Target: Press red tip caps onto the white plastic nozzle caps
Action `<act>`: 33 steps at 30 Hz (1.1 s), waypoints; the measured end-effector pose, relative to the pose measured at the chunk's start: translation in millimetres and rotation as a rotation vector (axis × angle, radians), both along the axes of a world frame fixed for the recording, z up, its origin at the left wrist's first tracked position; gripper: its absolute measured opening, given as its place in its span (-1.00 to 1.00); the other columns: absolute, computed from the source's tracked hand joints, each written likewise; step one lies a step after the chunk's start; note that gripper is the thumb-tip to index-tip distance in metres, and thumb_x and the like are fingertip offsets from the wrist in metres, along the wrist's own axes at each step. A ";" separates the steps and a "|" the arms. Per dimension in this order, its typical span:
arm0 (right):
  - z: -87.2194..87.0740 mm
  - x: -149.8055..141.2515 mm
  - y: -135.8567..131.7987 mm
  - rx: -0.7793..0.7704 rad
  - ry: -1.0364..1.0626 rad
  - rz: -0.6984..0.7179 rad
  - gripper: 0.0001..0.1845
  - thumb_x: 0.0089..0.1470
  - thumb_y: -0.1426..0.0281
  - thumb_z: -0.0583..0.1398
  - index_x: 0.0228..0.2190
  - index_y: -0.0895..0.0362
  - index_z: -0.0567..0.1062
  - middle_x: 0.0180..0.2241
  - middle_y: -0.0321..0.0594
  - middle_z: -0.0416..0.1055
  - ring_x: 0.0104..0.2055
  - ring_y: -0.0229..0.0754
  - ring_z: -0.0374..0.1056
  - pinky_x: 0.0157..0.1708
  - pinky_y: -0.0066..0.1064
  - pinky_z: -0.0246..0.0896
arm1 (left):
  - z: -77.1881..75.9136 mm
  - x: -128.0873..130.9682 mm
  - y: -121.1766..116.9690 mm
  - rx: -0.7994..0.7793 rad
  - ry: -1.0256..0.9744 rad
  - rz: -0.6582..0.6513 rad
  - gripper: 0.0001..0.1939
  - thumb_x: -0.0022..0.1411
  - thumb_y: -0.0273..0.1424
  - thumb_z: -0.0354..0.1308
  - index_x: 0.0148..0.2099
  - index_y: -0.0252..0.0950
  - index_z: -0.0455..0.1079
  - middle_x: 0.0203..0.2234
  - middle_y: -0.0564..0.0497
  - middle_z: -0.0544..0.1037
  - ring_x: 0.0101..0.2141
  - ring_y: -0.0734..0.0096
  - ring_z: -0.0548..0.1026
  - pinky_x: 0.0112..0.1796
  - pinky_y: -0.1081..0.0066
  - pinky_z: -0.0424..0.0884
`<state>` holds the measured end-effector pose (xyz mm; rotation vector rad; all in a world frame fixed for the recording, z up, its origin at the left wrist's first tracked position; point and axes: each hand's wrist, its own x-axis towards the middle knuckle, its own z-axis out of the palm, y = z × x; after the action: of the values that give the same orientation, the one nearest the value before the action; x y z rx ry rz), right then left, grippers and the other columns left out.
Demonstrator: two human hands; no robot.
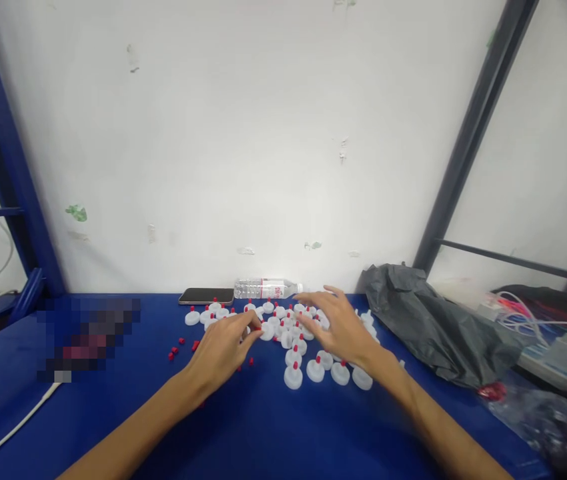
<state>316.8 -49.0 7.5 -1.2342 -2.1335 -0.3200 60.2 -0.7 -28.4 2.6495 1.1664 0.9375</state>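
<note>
White round lids (293, 377) with small red caps on their spouts are spread over the blue tabletop (263, 427). My left hand (223, 347) is closed, its thumb and forefinger pinching a small red cap (259, 329) at the top of a white lid (267, 332). Fingers apart, my right hand (336, 327) hovers over the lids on the right and covers some of them; it grips nothing that I can see. Several loose red caps (181, 341) lie left of my left hand, and another red cap (251, 361) sits just below it.
Against the wall lie a phone (206, 296) and a clear water bottle (266, 289) on its side. A dark grey plastic bag (438, 327) and a power strip (558, 360) with cables are at the right. A white cable (13, 427) crosses the left side, near a blurred-out object (88, 343).
</note>
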 end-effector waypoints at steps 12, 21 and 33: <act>-25.7 -26.3 -5.4 -0.021 -0.037 0.229 -0.69 0.27 0.24 0.20 0.02 0.02 0.41 -0.04 -0.22 0.56 -0.05 -0.14 0.49 0.29 -0.01 -0.04 | -2.0 8.9 -17.3 0.171 0.041 -0.116 -0.81 0.45 -0.29 -0.04 -0.10 -0.15 0.39 -0.28 0.01 0.57 -0.30 0.26 0.55 -0.41 0.38 0.33; -12.3 -26.9 -3.3 0.154 -0.131 0.223 -0.69 0.27 0.22 0.20 0.01 0.01 0.45 -0.20 -0.28 0.62 -0.18 -0.18 0.49 0.21 -0.09 -0.01 | 0.9 21.1 -25.7 -0.016 -0.117 -0.093 -0.61 0.48 -0.23 -0.22 -0.38 -0.20 0.24 -0.50 0.08 0.43 -0.45 0.32 0.39 -0.39 0.31 0.18; -3.5 112.7 40.2 0.188 0.213 -0.477 -0.69 0.26 0.19 0.11 -0.09 0.09 0.50 -0.40 -0.19 0.55 -0.32 -0.06 0.48 -0.17 -0.24 0.26 | 4.3 -3.4 -10.5 0.007 0.072 -0.050 -0.67 0.44 -0.28 -0.17 -0.33 -0.20 0.31 -0.43 0.04 0.45 -0.33 0.24 0.38 -0.31 0.28 0.26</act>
<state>429.4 -8.8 4.0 -1.5769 -1.5755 -0.5521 56.8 -11.2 -24.1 2.7257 1.1078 0.8469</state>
